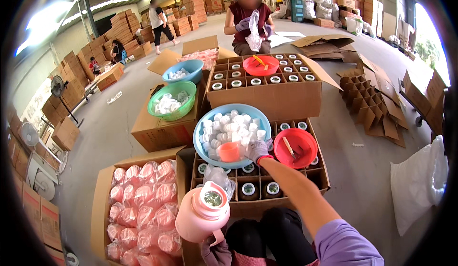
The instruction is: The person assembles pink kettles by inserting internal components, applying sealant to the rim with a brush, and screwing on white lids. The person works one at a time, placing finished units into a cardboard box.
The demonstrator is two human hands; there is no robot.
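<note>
My left hand, in a dark glove and low in the view, holds a pink thermos jug by its handle. The jug is tilted, its top uncovered and its shiny inner mouth showing. At the right rim of a large blue basin, my right hand in a pale glove has its fingers curled by a heap of white plastic caps. What those fingers pinch is too small to make out. Among the caps sits a pink cup. Crumpled clear plastic lies just beyond the jug.
Under the basin is a divided carton of jugs; a red bowl with tools rests on it. Left stands a carton of pink bagged jugs. Green and blue bowls sit beyond. A co-worker handles a plastic bag opposite. A white sack stands right.
</note>
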